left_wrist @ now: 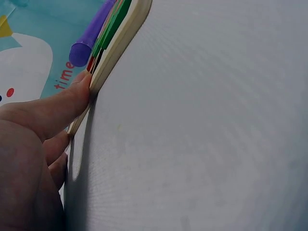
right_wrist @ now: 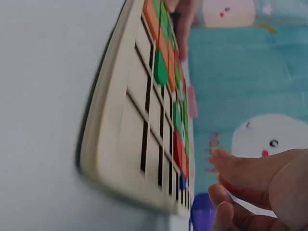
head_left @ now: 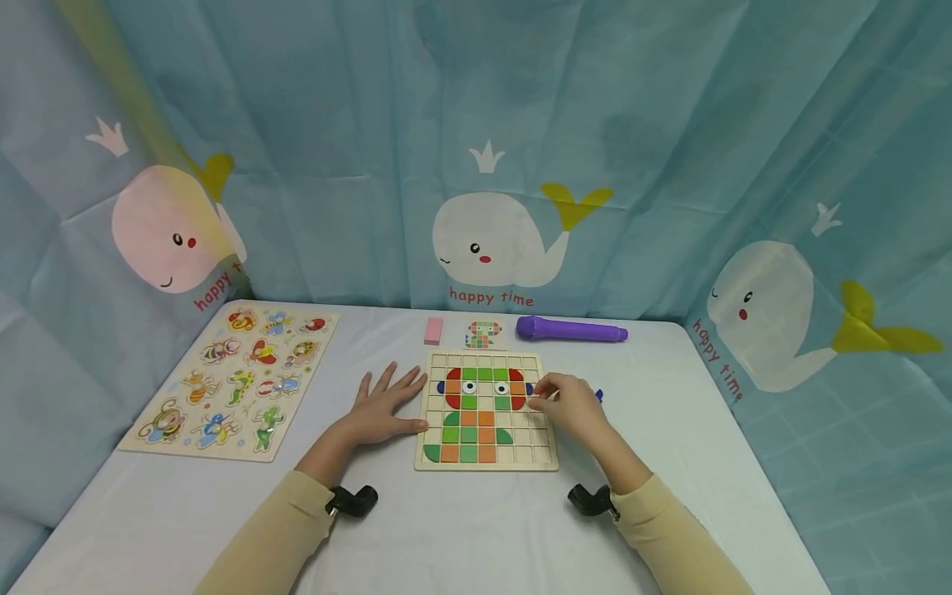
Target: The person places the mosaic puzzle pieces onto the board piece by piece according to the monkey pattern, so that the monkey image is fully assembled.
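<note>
A square wooden grid board [head_left: 521, 454] lies in front of me, with coloured tiles forming a figure. Its red, green and orange pieces include two eye tiles [head_left: 469, 387], and a small blue piece [head_left: 530, 388] sits at the right side of the head. My left hand [head_left: 383, 413] is spread flat on the table, thumb and fingertips at the board's left edge; in the left wrist view the thumb [left_wrist: 67, 103] touches that edge. Over the board's right edge is my right hand [head_left: 571, 406], fingers loosely bent beside the blue piece. Nothing shows between the thumb [right_wrist: 240, 171] and fingers.
Behind the board lie a pink block [head_left: 434, 330], a pattern card [head_left: 485, 334] and a purple microphone-shaped tube [head_left: 573, 330]. A puzzle board with insect pictures [head_left: 253, 388] is at the left. Something small and blue [head_left: 599, 396] lies past my right hand. A whale-print curtain [head_left: 335, 207] surrounds the table.
</note>
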Tool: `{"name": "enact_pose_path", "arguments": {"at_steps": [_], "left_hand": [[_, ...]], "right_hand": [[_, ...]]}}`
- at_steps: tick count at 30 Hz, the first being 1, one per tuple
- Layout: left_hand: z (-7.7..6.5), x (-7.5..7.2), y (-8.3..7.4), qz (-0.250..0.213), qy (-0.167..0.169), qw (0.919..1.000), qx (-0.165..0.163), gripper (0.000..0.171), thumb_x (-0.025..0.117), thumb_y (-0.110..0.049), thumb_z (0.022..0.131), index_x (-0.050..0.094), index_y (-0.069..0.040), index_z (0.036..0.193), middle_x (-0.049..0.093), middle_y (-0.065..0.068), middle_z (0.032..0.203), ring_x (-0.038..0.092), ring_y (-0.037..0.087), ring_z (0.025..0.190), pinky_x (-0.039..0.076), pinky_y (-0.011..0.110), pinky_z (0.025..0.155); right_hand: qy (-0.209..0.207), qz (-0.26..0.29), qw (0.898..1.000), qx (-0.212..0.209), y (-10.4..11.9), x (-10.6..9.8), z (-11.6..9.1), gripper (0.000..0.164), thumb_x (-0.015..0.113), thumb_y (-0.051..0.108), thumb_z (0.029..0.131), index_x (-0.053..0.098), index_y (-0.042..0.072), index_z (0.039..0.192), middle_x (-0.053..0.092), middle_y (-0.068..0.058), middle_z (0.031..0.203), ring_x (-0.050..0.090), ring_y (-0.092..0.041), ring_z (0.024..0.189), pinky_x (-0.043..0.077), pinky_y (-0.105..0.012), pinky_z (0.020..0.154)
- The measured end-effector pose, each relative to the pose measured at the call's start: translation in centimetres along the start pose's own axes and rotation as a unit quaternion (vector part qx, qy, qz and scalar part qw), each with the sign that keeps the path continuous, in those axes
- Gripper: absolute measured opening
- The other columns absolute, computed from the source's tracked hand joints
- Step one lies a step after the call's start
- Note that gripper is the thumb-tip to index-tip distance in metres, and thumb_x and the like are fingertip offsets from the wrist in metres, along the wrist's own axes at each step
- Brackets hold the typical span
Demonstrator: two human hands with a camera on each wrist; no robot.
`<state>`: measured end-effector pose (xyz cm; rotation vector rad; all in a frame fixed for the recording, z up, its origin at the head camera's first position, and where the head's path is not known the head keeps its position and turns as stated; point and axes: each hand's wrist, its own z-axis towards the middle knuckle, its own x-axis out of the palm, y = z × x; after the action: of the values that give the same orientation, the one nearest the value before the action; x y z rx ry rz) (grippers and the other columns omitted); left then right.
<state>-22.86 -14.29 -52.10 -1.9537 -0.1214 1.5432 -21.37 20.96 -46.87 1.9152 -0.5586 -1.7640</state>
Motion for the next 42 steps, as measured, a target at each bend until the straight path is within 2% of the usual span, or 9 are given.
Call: {"name": "enact_pose_path", "arguments": {"at_steps": [4,8,12,19,27,35,42], "left_hand": [[0.1,0.1,0.1,0.003,0.002,1.0000,-0.001,0.094,0.067,-0.066,0.085,0.030,-0.024,0.160,0.018,0.001,0.170,-0.008,0.037,0.157,-0.015,0.066,0.118],[0.0,0.1,0.1,0.008,0.003,1.0000,-0.003,0.094,0.067,-0.066,0.085,0.029,-0.024,0.161,0.017,0.001,0.170,-0.007,0.038,0.157,-0.015,0.066,0.118],[0.0,0.2,0.1,0.007,0.002,1.0000,-0.002,0.094,0.067,-0.066,0.085,0.029,-0.024,0.160,0.017,0.001,0.170,-0.007,0.038,0.157,-0.015,0.066,0.118],[0.2,0.1,0.0,0.006,0.003,1.0000,0.000,0.095,0.066,-0.067,0.085,0.029,-0.024,0.160,0.017,0.001,0.170,-0.008,0.037,0.157,-0.015,0.066,0.119],[0.1,0.0,0.0,0.003,0.002,1.0000,-0.001,0.095,0.067,-0.067,0.085,0.030,-0.024,0.160,0.018,0.001,0.170,-0.007,0.038,0.157,-0.015,0.066,0.119],[0.1,0.0,0.0,0.003,0.001,1.0000,0.000,0.094,0.067,-0.066,0.085,0.031,-0.024,0.160,0.019,0.001,0.170,-0.006,0.038,0.157,-0.015,0.066,0.119],[0.0,0.0,0.0,0.005,0.002,1.0000,-0.002,0.094,0.067,-0.066,0.085,0.030,-0.023,0.160,0.018,0.001,0.170,-0.007,0.038,0.157,-0.015,0.067,0.119]], "right_hand": [[-0.005,-0.001,1.000,0.018,-2.1,-1.2,0.0,0.014,0.080,0.025,0.088,0.073,0.016,0.095,0.070,0.002,0.091,0.059,-0.017,0.080,0.047,-0.029,0.066],[-0.007,0.000,1.000,0.007,-4.4,-2.2,0.0,0.011,0.078,0.023,0.090,0.075,0.016,0.098,0.072,0.000,0.096,0.060,-0.015,0.081,0.048,-0.029,0.066],[-0.015,-0.006,1.000,-0.003,-6.5,-3.2,-0.2,0.012,0.077,0.019,0.090,0.076,0.013,0.100,0.072,-0.002,0.093,0.058,-0.016,0.078,0.047,-0.030,0.066],[-0.028,-0.029,0.999,0.010,-9.2,-4.5,-0.8,0.012,0.078,0.015,0.089,0.076,0.010,0.100,0.073,-0.003,0.093,0.061,-0.016,0.080,0.049,-0.034,0.071],[-0.028,-0.029,0.999,0.005,-9.9,-4.3,-0.5,0.017,0.079,0.018,0.088,0.072,0.009,0.100,0.070,-0.003,0.090,0.063,-0.018,0.080,0.051,-0.038,0.073],[-0.019,-0.039,0.999,0.013,-9.6,-3.9,-0.2,0.016,0.079,0.019,0.088,0.071,0.008,0.097,0.067,-0.004,0.089,0.057,-0.016,0.076,0.046,-0.032,0.069],[-0.012,-0.045,0.999,0.027,-9.6,-4.2,-0.4,0.028,0.080,0.027,0.088,0.069,0.005,0.101,0.068,-0.005,0.091,0.059,-0.018,0.080,0.048,-0.034,0.071]]}}
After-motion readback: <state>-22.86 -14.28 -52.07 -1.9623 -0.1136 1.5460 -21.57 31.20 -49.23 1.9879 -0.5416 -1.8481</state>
